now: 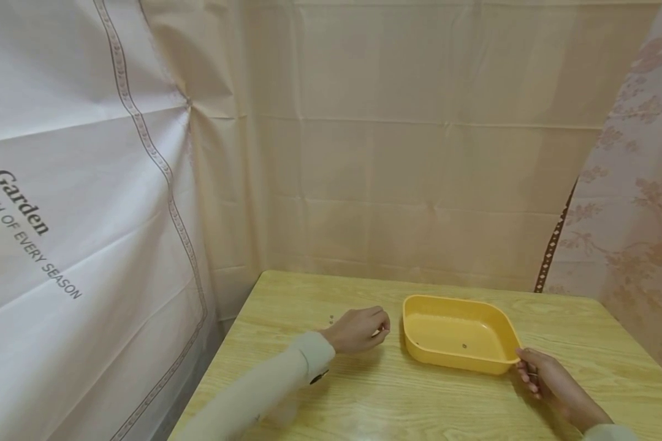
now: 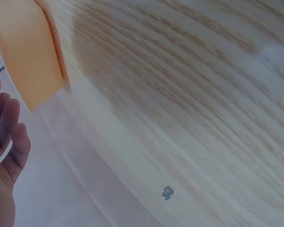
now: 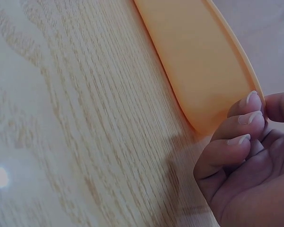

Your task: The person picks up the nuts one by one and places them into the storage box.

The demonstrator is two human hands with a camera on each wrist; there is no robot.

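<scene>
A yellow tray [image 1: 455, 361] with raised sides and rounded corners sits on the table. My right hand [image 1: 551, 383] grips its near right corner, thumb against the rim and fingers curled beside the wall [image 3: 199, 56]. Just left of the tray is my left hand [image 1: 358, 329], its fingers bent and apart from the tray. Whether its fingertips pinch anything is hidden; the left wrist view shows only some curled fingers [image 2: 9, 113]. Two small metal nuts [image 2: 167, 192] lie close together on the table beyond my left wrist. Inside the tray are small nut-like pieces [image 1: 464, 346].
The wood-grain table [image 1: 375, 404] extends around the tray, its far edge near a beige cloth backdrop [image 1: 375, 184]. A pale printed cloth [image 1: 88, 214] hangs at the left, a floral one [image 1: 640, 202] at the right.
</scene>
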